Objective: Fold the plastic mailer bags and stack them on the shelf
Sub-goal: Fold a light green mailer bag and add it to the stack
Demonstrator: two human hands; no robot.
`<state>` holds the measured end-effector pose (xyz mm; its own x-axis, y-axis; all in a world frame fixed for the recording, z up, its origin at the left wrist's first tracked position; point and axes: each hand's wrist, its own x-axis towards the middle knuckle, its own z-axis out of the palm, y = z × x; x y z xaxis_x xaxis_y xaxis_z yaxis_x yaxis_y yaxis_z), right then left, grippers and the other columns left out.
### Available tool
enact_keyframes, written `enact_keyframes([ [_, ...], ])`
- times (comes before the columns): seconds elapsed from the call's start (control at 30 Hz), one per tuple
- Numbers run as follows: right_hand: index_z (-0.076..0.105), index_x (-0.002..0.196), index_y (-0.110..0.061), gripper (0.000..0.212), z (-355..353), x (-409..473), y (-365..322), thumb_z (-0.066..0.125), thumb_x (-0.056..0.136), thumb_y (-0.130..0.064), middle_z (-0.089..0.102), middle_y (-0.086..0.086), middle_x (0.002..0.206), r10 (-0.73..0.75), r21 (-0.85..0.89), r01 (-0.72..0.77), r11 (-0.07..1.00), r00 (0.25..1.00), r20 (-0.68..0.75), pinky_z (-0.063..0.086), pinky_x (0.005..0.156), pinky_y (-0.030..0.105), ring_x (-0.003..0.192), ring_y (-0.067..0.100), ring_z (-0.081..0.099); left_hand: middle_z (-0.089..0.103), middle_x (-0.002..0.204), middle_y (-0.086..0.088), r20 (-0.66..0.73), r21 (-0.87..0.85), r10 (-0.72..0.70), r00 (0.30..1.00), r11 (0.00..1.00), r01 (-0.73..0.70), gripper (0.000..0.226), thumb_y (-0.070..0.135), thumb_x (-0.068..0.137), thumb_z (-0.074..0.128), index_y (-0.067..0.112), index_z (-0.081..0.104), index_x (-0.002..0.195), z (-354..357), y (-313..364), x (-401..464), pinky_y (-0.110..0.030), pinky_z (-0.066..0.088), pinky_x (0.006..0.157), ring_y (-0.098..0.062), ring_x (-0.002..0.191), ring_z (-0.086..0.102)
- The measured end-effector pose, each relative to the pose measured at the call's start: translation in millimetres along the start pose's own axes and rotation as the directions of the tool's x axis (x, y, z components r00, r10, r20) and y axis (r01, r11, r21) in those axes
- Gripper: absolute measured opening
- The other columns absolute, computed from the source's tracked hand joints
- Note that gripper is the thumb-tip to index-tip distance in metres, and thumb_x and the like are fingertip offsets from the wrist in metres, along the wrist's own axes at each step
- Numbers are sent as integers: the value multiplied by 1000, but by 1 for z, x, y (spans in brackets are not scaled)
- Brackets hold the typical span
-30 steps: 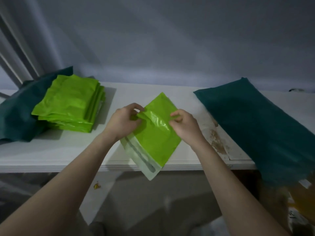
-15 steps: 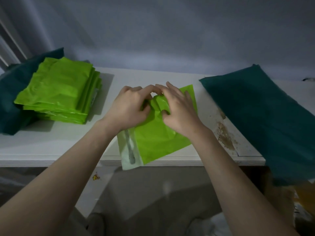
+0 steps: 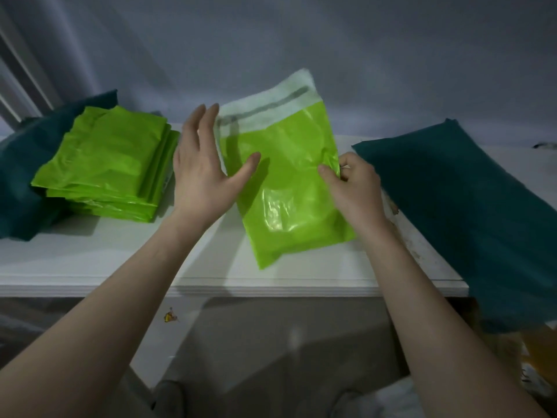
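Note:
A bright green plastic mailer bag (image 3: 286,188) lies opened out on the white shelf (image 3: 120,267), its pale adhesive flap at the far end lifted off the surface toward the wall. My left hand (image 3: 202,170) is spread flat with straight fingers at the bag's left edge, thumb over the green plastic. My right hand (image 3: 352,182) pinches the bag's right edge between thumb and curled fingers. A stack of folded green mailer bags (image 3: 105,164) sits to the left on the shelf.
A dark teal pile (image 3: 470,212) covers the shelf's right end and hangs over its front edge. More dark teal material (image 3: 21,182) lies under and behind the green stack at the left. A grey wall rises behind. The floor below is dim and cluttered.
The bag was bunched between both hands near the front edge; now it is spread out and turned, with its flap at the far end. My left hand has opened flat.

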<state>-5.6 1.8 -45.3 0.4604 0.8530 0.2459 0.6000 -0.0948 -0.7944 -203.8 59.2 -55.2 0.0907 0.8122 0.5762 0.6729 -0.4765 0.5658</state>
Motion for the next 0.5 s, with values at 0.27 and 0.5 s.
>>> enact_keyframes([
  [0.27, 56, 94, 1, 26, 4, 0, 0, 56, 92, -25, 64, 26, 93, 150, 292, -141, 946, 989, -10, 44, 67, 33, 74, 22, 56, 38, 146, -5, 496, -285, -413, 764, 753, 592, 95, 62, 76, 62, 17, 20, 147, 12, -3, -3, -34, 39, 105, -18, 128, 45],
  [0.5, 49, 90, -5, 23, 13, -3, 4, 55, 93, -27, 57, 11, 79, 105, 186, -93, 978, 993, -55, 39, 66, 37, 77, 25, 55, 64, 111, 4, 558, -467, -303, 772, 654, 595, 40, 30, 88, 62, 15, 54, 124, 17, 7, -8, -10, 51, 71, -1, 90, 63],
])
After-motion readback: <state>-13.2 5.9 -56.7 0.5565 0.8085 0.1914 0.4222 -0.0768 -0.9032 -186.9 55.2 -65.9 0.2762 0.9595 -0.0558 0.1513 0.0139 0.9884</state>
